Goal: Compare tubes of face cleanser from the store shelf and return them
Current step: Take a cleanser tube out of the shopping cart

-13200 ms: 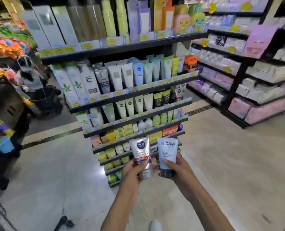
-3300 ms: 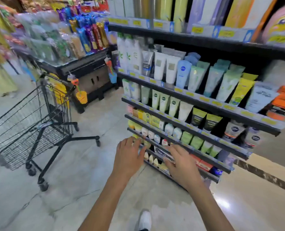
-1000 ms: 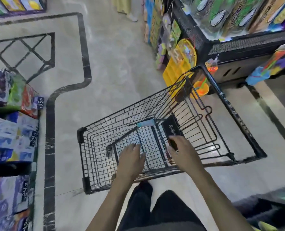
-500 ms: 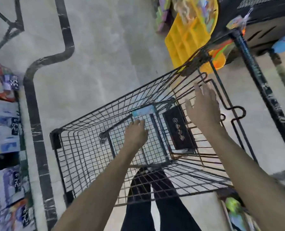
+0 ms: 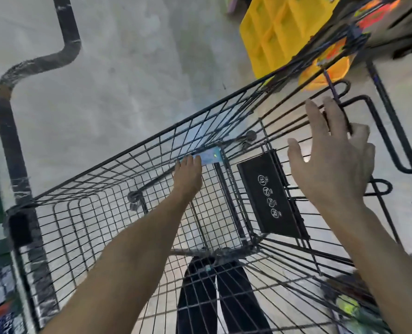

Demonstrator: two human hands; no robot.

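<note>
the black cart panel (image 5: 271, 198) bears four round white pictograms; its small lettering is unreadable.

One wire shopping cart (image 5: 84, 213) fills the near view. Two hands reach into it: the left hand (image 5: 188, 175) and the right hand (image 5: 332, 162). One light blue tube (image 5: 209, 156) lies inside, one black placard (image 5: 271, 196) hangs on the right, and one yellow tray (image 5: 279, 30) stands far right.

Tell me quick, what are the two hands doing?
Left hand: open, fingers reaching to the pale blue item in the shopping cart, not gripping it.
Right hand: open, fingers spread, holding nothing.
</note>
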